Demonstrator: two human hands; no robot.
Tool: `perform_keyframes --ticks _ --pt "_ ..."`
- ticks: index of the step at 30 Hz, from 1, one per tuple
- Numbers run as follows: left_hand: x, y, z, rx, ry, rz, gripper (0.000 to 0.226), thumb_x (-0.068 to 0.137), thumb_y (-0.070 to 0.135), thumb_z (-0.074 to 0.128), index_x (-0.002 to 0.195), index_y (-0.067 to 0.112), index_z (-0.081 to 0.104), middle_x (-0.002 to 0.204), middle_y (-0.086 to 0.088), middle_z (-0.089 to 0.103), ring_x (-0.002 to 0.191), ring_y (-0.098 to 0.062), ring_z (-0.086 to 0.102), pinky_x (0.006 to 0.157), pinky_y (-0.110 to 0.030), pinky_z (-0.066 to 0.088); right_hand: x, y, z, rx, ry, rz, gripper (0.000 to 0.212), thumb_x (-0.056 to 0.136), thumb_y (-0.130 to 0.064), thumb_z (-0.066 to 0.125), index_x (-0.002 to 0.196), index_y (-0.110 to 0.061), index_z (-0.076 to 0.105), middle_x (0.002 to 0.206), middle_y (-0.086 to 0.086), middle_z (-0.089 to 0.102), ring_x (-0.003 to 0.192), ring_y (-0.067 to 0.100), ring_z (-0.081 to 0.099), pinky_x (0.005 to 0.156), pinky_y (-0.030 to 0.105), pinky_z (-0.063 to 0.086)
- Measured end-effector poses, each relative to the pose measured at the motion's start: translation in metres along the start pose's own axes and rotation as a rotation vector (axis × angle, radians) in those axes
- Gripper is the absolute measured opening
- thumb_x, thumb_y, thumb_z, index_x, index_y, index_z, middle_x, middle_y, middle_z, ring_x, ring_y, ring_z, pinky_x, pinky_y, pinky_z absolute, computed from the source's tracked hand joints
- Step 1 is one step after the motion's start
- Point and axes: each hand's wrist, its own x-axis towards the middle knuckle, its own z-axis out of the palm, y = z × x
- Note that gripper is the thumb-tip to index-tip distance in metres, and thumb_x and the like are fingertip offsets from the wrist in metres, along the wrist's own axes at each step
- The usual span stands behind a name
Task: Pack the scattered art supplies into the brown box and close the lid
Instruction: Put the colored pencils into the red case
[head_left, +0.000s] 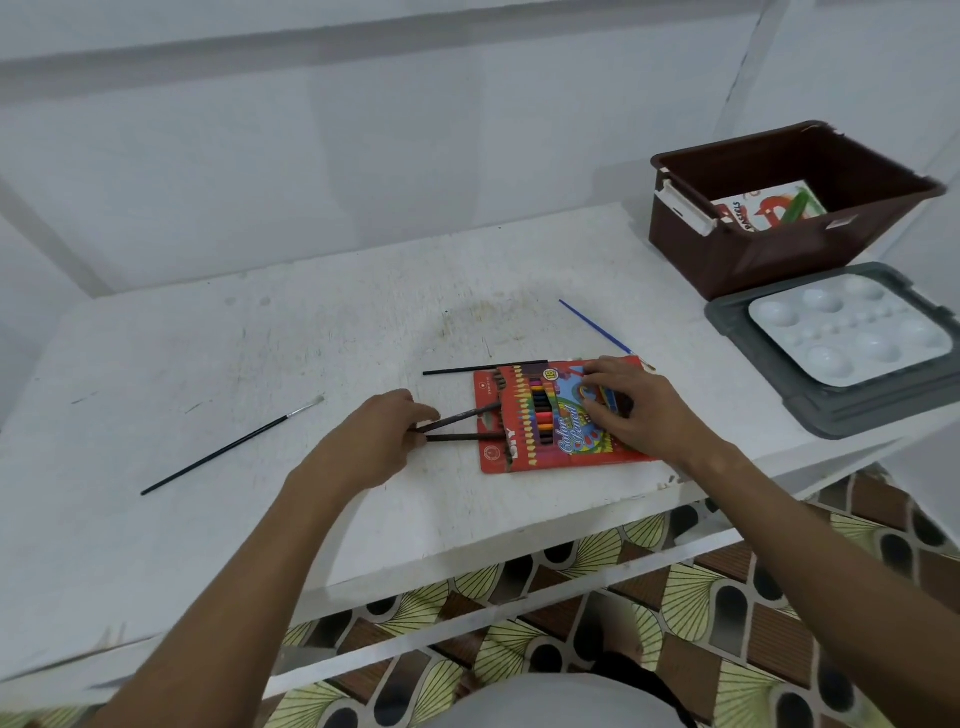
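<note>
Item 1: flat red cardboard pack of colour pencils (558, 415), lay near the front edge of the worn white table (260, 364), its left flap open. The right hand (631, 402) rested on its right half, fingers spread and pressing it flat.

Item 2: two dark pencils (462, 425), pinched at their left ends by the left hand (376, 439), their other ends at the pack's open side.

Item 3: long black stick (483, 368), lay along the pack's far edge.

Item 4: thin blue-handled brush (597, 328), lay just behind the pack, to the right.

Item 5: black-handled brush (228, 448), lay alone on the table's left part.

Item 6: brown plastic box (769, 254), stood open at the table's far right, a pastels carton (761, 208) inside.

Item 7: grey lid (737, 332), lay flat in front of the box, a white well palette (852, 332) resting on it.
</note>
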Motion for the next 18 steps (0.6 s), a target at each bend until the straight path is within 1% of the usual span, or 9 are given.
perform_keyframes --ticks 3,7,9,11,13,15,16,18 --pt "-0.002 -0.004 -0.001 -0.007 -0.039 0.033 0.029 0.097 0.019 0.05 0.122 0.024 0.064 0.094 0.0 0.055 0.085 -0.015 0.054 0.076 -0.025 0.045 0.0 0.0 0.001 0.004 0.005 0.003 0.04 0.087 -0.033 0.064 0.122 -0.014 0.062 0.135 0.001 0.055 0.13 0.011 0.044 0.106 0.033 0.041" --pt "0.0 -0.004 0.001 0.048 -0.107 0.045 0.034 0.1 0.018 0.042 0.13 0.024 0.058 0.095 0.0 0.053 0.084 -0.016 0.055 0.073 -0.024 0.046 0.0 0.0 0.001 0.011 0.0 0.016 0.039 0.087 -0.033 0.064 0.121 -0.016 0.063 0.135 -0.001 0.054 0.129 0.01 0.044 0.105 0.033 0.042" --pt "0.001 0.0 0.001 0.052 -0.102 0.046 0.036 0.1 0.017 0.041 0.132 0.025 0.056 0.097 0.0 0.052 0.086 -0.016 0.055 0.074 -0.023 0.045 0.0 0.0 0.001 0.012 0.003 0.017 0.039 0.087 -0.034 0.064 0.121 -0.016 0.063 0.135 -0.001 0.054 0.128 0.009 0.045 0.104 0.032 0.042" --pt "0.004 0.006 0.0 0.008 -0.068 0.061 0.035 0.099 0.019 0.045 0.133 0.025 0.054 0.101 0.0 0.054 0.089 -0.015 0.053 0.078 -0.024 0.044 0.0 0.0 0.001 0.004 0.001 0.019 0.04 0.087 -0.035 0.063 0.122 -0.016 0.062 0.136 -0.001 0.054 0.128 0.009 0.045 0.104 0.032 0.043" --pt "0.011 0.012 0.0 -0.068 0.007 0.056 0.033 0.097 0.02 0.052 0.129 0.023 0.058 0.105 0.002 0.059 0.088 -0.012 0.053 0.08 -0.023 0.044 0.0 0.0 0.001 -0.007 -0.007 0.021 0.041 0.087 -0.036 0.062 0.123 -0.015 0.062 0.136 -0.001 0.054 0.129 0.01 0.044 0.104 0.033 0.043" --pt "0.02 0.019 0.0 -0.11 0.054 0.066 0.026 0.094 0.021 0.058 0.118 0.021 0.065 0.105 0.003 0.064 0.088 -0.01 0.056 0.081 -0.023 0.046 0.0 0.0 0.001 -0.008 -0.01 0.025 0.042 0.087 -0.036 0.062 0.124 -0.015 0.061 0.137 -0.001 0.053 0.129 0.01 0.044 0.104 0.032 0.043" --pt "0.025 0.021 0.001 -0.113 0.048 0.093 0.023 0.093 0.022 0.059 0.114 0.021 0.068 0.104 0.003 0.065 0.09 -0.011 0.058 0.083 -0.025 0.048 0.0 -0.001 0.001 -0.006 -0.009 0.029 0.041 0.088 -0.035 0.062 0.124 -0.015 0.061 0.137 -0.001 0.053 0.129 0.01 0.044 0.103 0.031 0.043" --pt "0.03 0.026 0.005 -0.118 0.023 0.152 0.023 0.093 0.021 0.059 0.113 0.021 0.07 0.106 0.004 0.064 0.096 -0.012 0.06 0.084 -0.026 0.049 0.0 -0.002 0.002 -0.005 -0.004 0.033 0.04 0.088 -0.034 0.063 0.123 -0.015 0.061 0.137 -0.002 0.052 0.128 0.009 0.044 0.101 0.027 0.042"
